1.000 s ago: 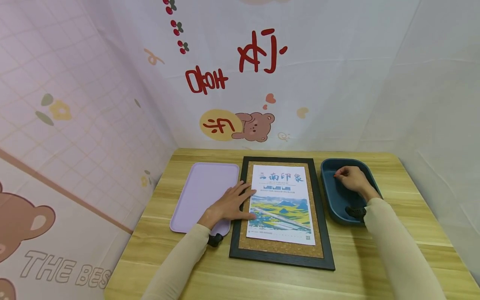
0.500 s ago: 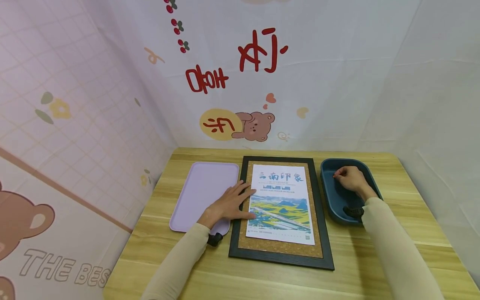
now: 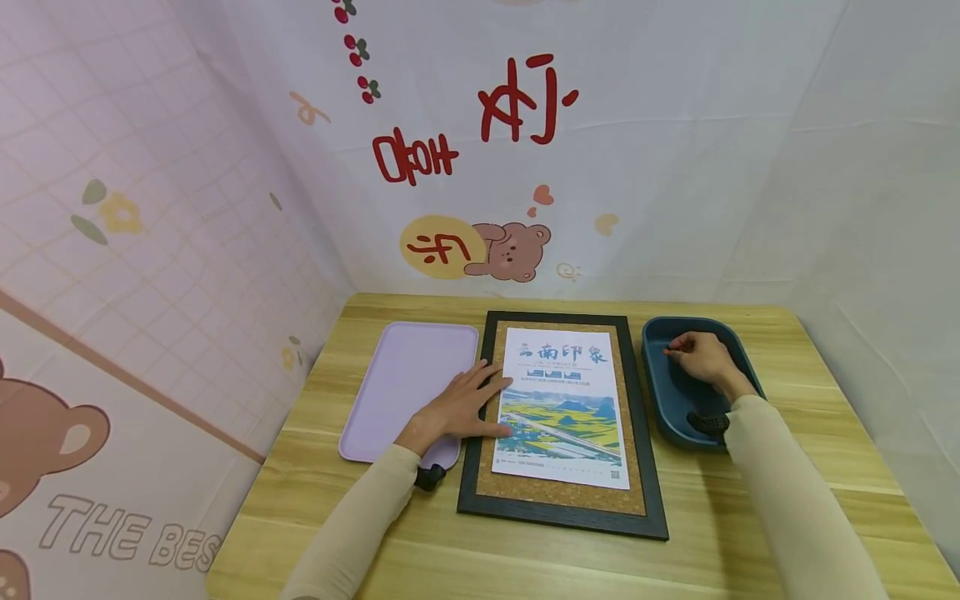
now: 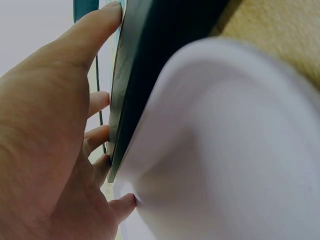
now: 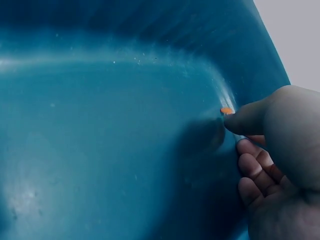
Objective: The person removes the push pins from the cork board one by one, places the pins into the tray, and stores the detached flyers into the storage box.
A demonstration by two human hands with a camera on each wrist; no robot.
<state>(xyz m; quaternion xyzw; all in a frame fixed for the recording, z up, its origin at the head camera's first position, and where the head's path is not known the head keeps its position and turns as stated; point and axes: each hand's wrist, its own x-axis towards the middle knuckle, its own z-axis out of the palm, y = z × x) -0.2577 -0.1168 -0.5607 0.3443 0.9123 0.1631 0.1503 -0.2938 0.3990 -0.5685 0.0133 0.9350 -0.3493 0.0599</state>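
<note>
In the head view, a poster [image 3: 562, 358] with a landscape picture lies on a cork board [image 3: 555, 497] framed in black. My left hand [image 3: 465, 407] rests over the board's left side with fingers spread; thumb and some fingertips touch the poster. Seen from the left wrist, the same hand [image 4: 65, 130] reaches across the dark frame [image 4: 135, 80]. Inside a blue bin [image 3: 675, 400] at the right, my right hand [image 3: 705, 360] pinches a small orange thumbtack [image 5: 226, 110] between thumb and finger. Its pin is mostly hidden by the thumb.
A pale purple tray [image 3: 408, 375] lies left of the board, partly under my left forearm. The wooden table [image 3: 585, 567] ends at a white printed cloth wall [image 3: 645, 208] behind and at similar cloth on both sides.
My right hand stays in the bin, and the orange thumbtack at its fingertips shifts slightly. The left hand keeps its place; the head view drifts a little.
</note>
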